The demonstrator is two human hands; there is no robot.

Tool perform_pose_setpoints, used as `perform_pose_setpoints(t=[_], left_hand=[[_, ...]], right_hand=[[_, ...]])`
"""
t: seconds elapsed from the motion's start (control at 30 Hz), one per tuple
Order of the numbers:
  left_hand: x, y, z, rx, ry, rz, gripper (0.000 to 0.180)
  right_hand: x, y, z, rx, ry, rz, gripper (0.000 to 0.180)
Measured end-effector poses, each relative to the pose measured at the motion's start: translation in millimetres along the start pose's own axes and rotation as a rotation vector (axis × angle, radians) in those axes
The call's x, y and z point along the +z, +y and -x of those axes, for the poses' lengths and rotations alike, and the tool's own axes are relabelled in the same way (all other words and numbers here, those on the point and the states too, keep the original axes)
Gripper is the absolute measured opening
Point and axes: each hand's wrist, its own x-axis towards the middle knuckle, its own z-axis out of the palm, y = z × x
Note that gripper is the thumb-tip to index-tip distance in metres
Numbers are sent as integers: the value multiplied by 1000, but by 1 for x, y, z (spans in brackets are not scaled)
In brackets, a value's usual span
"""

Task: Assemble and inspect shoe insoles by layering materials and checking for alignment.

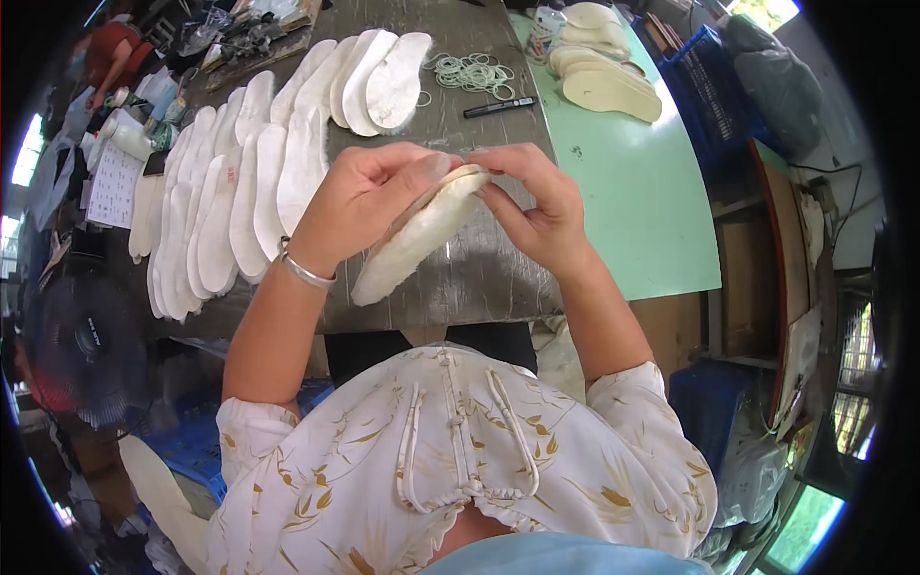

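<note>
Between my two hands, above the table's near edge, is a fluffy white insole (417,244), tilted with its lower end pointing down and left. My left hand (379,196) is closed on its upper left side, the thumb pressed near the top end. My right hand (537,201) pinches that same top end between thumb and fingers. A thin tan layer shows along the insole's upper edge. Overlapping rows of white insoles (254,196) lie on the dark table left of my hands, and another fanned group (395,81) lies beyond them.
A pile of pale rubber bands (471,73) and a black marker pen (499,107) lie on the dark table (479,268). Cream insoles (609,88) are stacked on the green board (652,211) at right. A fan (88,337) stands at left; another person (113,53) is at far left.
</note>
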Motion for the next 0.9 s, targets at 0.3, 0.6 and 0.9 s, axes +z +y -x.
perform_pose_setpoints(t=[0.3,0.6,0.9], left_hand=[[-22,21,-10,-63,9,-86,27],[-50,25,-16,-218,-48,15,32],[-51,7,-25,-50,128,-627,23]], right_hand=[[20,2,-20,-387,140,390,34],[37,-2,-38,-526,168,504,24],[42,-5,-43,-547,-183,472,21]])
